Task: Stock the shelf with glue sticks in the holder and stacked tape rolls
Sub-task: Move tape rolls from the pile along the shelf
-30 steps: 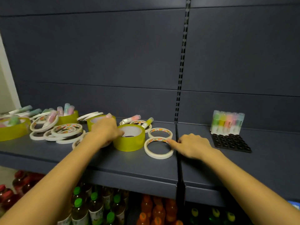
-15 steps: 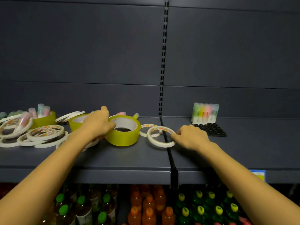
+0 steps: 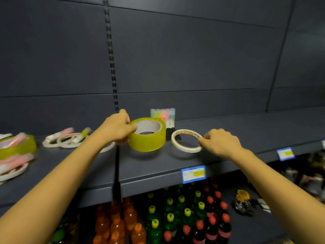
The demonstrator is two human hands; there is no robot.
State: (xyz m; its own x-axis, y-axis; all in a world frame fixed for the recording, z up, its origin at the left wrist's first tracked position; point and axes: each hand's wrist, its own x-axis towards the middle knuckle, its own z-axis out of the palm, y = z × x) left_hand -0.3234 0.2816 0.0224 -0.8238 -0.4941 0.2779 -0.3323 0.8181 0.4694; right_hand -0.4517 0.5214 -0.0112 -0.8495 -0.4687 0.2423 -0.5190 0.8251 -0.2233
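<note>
Tape rolls: two held, one per hand.

The wide tape roll has a glossy, translucent yellow-green plastic wrap round a matt pale core that looks like cardboard. The thin tape ring is matt off-white, papery, with a printed inner face. The shelf and back panel look like painted metal, dark grey-blue, smooth and matt with a faint sheen. The glue sticks are frosted pastel plastic, standing at the back of a black moulded plastic holder. The price labels look like glossy paper or plastic. The bottles below are shiny plastic with coloured caps
</note>
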